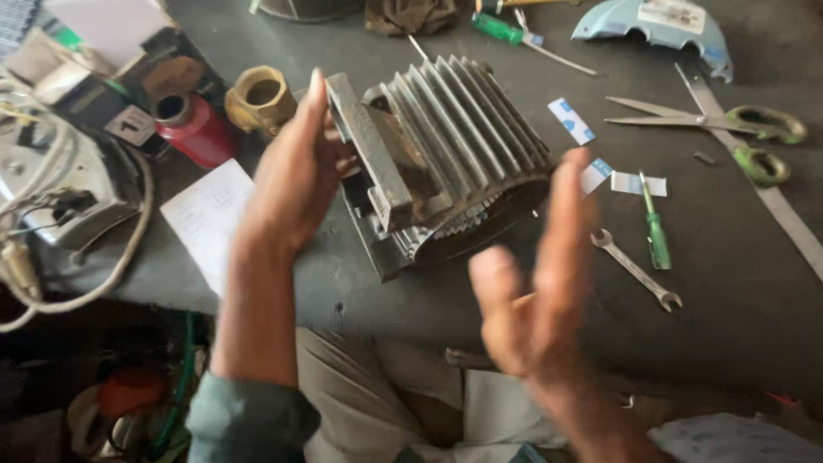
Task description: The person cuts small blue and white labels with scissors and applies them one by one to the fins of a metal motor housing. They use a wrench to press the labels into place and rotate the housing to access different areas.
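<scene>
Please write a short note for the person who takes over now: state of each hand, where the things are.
Left hand: open, flat against the side of the grey finned metal motor housing that lies on the dark workbench.
Right hand: open, holds nothing, apart from the housing.
Near the right hand: small silver spanner, green-handled screwdriver.
Behind: green-handled scissors, brass fitting.

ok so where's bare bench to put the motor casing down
Bare bench lies right of the spanner, below the scissors. Another patch lies by the near edge under the motor casing. Left side is crowded: cables, red can, brass fitting.
</scene>
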